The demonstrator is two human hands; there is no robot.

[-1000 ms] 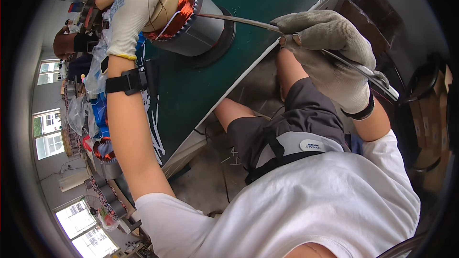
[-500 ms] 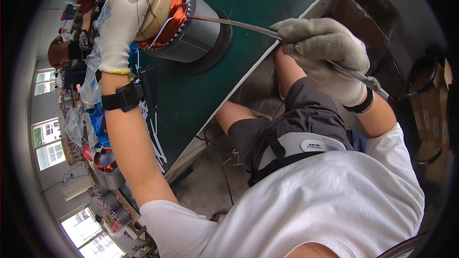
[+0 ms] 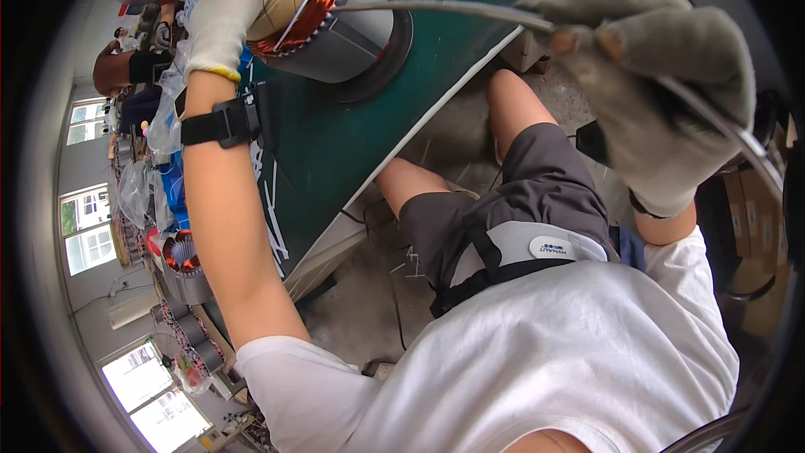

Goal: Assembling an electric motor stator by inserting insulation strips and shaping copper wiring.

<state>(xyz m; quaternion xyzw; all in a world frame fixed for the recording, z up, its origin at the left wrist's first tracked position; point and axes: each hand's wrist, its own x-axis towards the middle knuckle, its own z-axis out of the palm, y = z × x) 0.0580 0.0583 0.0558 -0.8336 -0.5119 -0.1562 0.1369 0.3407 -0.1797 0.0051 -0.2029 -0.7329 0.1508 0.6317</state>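
Note:
At the upper left a grey motor stator (image 3: 356,42) lies tilted on a dark round base (image 3: 401,50). Orange copper windings (image 3: 321,0) with white bands ring its end, and a cream round block (image 3: 285,4) sits against them. My left hand (image 3: 228,8), in a white knit glove, is closed round that block; thin wires hang over its fingers. My right hand (image 3: 650,75), in a soiled grey glove, grips a long thin metal rod (image 3: 436,5). The rod's far tip meets the toothed stator rim beside the windings. Its other end passes out behind my right hand.
The green-topped table (image 3: 444,59) has a pale edge running diagonally below the stator. White strips (image 3: 272,210) and plastic bags lie left of my forearm. Another wound stator (image 3: 186,264) stands farther left. A co-worker's arm (image 3: 117,71) shows at the far left.
My right hand has risen and moved right, looming larger, with the rod still in it. The rod's tip stays at the stator rim. My left hand keeps its hold; the view has shifted slightly.

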